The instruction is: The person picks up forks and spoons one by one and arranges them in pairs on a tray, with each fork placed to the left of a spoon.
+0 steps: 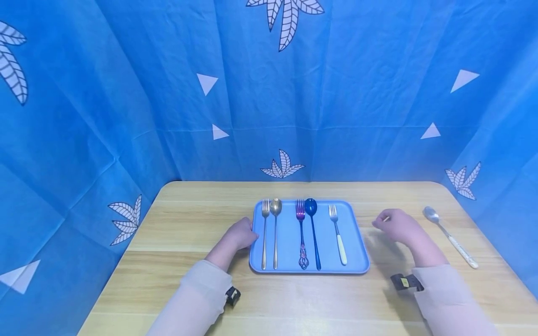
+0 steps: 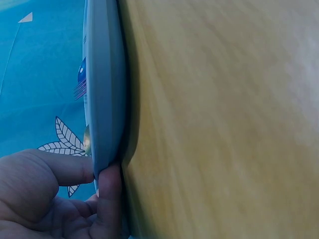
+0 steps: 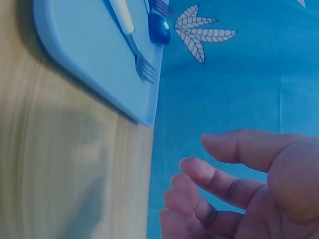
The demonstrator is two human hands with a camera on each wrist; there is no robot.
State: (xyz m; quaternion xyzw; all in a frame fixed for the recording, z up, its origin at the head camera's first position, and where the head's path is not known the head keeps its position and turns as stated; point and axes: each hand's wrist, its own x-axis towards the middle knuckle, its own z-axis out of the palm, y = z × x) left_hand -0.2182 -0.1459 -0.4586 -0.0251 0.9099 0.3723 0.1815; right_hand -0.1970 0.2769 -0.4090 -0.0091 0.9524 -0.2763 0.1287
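Note:
A blue tray (image 1: 290, 242) lies on the table, its left rim pinched between the thumb and fingers of my left hand (image 1: 242, 233); the left wrist view shows the thumb on the rim and a finger against its outer side. On the tray, from left to right, lie a gold fork (image 1: 265, 210), a gold spoon (image 1: 275, 207), a purple fork (image 1: 300, 212), a dark blue spoon (image 1: 311, 206) and a white-handled fork (image 1: 341, 247). My right hand (image 1: 397, 225) hovers right of the tray with loosely curled fingers and nothing between thumb and fingertips.
A spoon with a pale handle (image 1: 460, 249) lies on the wooden table (image 1: 201, 205) at the far right, beyond my right hand. Blue cloth (image 1: 357, 93) with leaf prints hangs behind the table and along both sides.

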